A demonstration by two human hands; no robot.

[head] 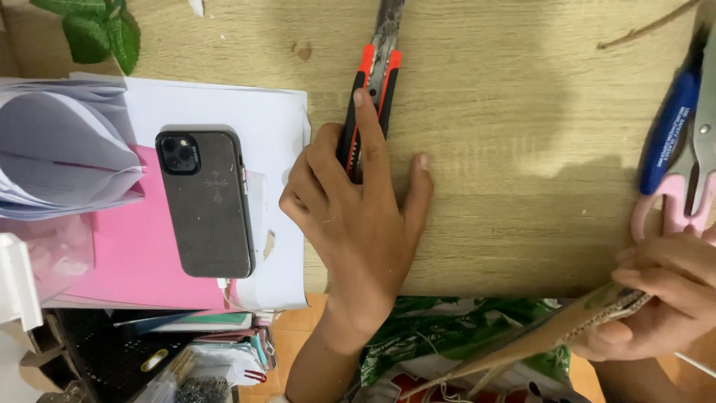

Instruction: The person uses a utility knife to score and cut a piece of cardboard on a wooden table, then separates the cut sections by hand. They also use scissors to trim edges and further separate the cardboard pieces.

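Observation:
My left hand [356,216] lies on the wooden table [507,149] and grips an orange and black box cutter [371,89]. The index finger runs along the cutter's body, and its rusty blade points away from me. At the lower right, just past the table's front edge, my right hand [660,298] holds a strip of corrugated cardboard [537,339]. The strip slants down to the left from that hand.
A dark phone [206,201] rests on white paper [268,119] and a pink sheet [138,261] at the left, beside curled papers [60,149]. Pink-handled scissors [682,201] and a blue tool [667,134] lie at the right. Green leaves [97,30] sit top left. A green bag [440,332] lies below the table edge.

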